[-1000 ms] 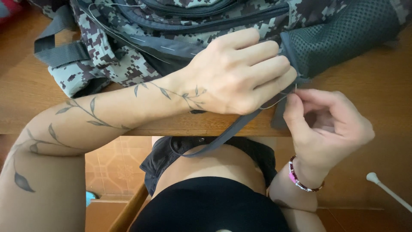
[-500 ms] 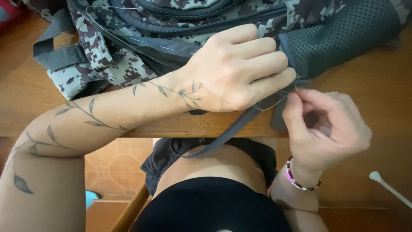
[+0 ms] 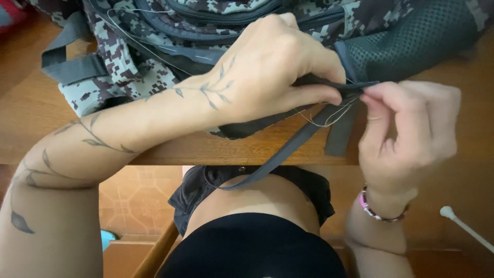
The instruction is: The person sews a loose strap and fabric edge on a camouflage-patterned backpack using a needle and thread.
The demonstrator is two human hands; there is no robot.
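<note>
At the desk's near edge the left hand pinches the camouflage backpack's grey strap, while the right hand's fingertips close on pale thread. The slack loop could snag or knot (any needle is hidden), and a slipped strap would skew the seam.

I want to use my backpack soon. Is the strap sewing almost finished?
Hard to say. Done: pale thread already runs into the grey strap of the camouflage backpack. In hand: the left hand pinches the strap while the right hand pinches at the thread's end. Left: loose thread loops hang slack, no knot visible, so stitching seems unfinished.
</note>
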